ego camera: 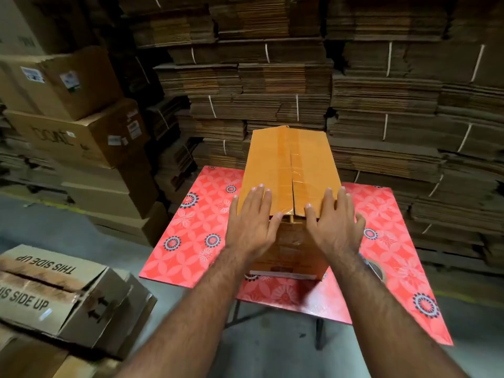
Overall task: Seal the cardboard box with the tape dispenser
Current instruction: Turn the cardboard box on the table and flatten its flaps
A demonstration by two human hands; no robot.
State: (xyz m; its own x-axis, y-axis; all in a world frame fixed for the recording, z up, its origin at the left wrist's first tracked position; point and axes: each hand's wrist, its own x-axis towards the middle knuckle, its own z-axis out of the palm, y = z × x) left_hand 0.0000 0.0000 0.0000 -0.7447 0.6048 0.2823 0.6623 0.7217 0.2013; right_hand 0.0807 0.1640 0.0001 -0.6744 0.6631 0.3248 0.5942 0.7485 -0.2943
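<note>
While "THIS SIDE UP" marks a carton (54,293) left of the red-patterned worktop (188,241), left hand (252,222) and right hand (336,225) press flat, fingers spread, on the cardboard box (272,165); bundled flat cardboard (381,99) rises behind.

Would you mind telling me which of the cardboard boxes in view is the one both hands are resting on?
It is the orange-brown box standing on the red patterned table. The left hand and right hand lie flat on its top flaps; the other boxes sit untouched on the left.
</note>
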